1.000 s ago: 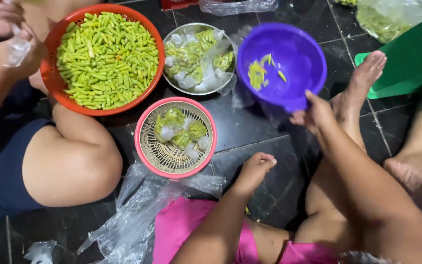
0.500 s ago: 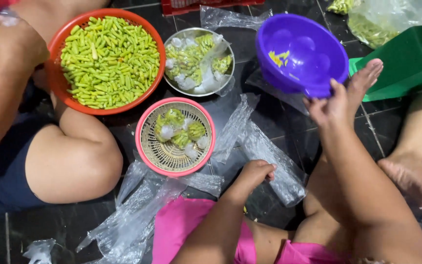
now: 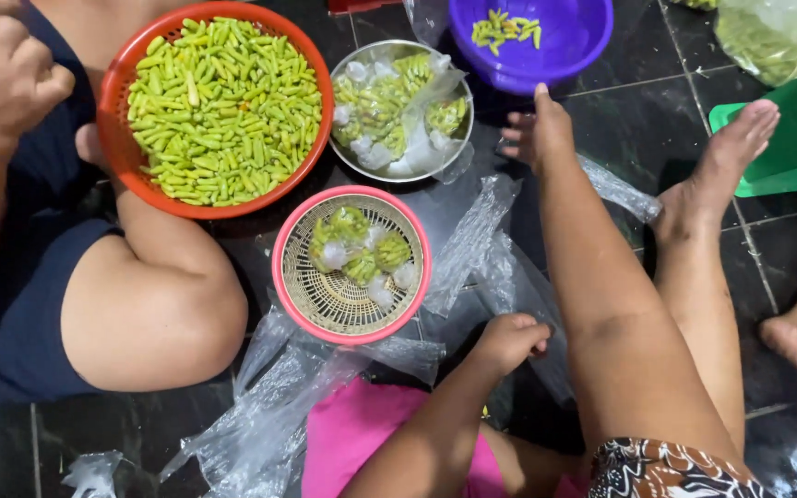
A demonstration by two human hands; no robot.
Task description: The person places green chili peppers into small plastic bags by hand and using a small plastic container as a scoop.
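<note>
At the top of the frame the right hand rests on the dark tiled floor just below the purple bowl, fingers loosely spread and holding nothing I can see. The left hand, low in the middle, is curled into a loose fist over crumpled clear plastic, right of the pink basket. Upper left sits an orange bowl of green chillies, with a co-worker's fist beside it.
</note>
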